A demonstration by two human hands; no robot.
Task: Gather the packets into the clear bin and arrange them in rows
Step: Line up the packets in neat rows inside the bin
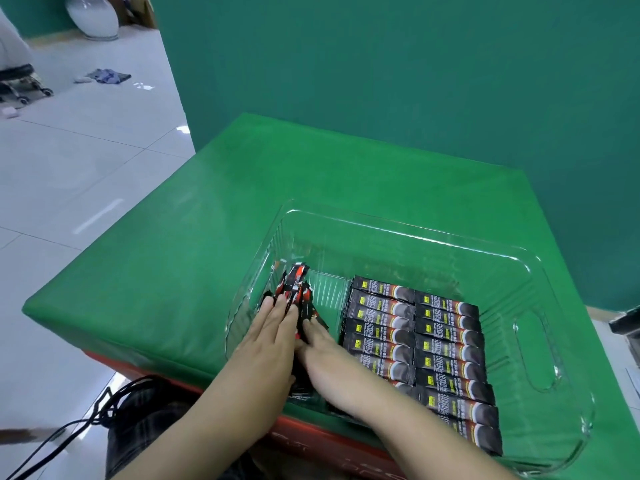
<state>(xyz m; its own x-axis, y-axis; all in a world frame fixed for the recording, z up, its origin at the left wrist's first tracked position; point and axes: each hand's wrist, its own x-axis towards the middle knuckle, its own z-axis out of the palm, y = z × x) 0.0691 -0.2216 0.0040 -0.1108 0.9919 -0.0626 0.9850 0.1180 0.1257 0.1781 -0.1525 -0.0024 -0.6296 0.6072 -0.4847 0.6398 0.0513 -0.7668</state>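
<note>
A clear plastic bin stands on the green-covered table. Inside it, on the right, dark packets lie flat in two neat rows. At the bin's left side a loose bundle of black-and-red packets stands on edge between my hands. My left hand presses flat against the bundle's left side, fingers straight. My right hand presses against its right side, fingers straight. The lower part of the bundle is hidden between my palms.
A green backdrop rises behind the table. Tiled floor lies to the left, with a white vase, a cloth scrap and a wheeled chair base. Black cables hang near my lap.
</note>
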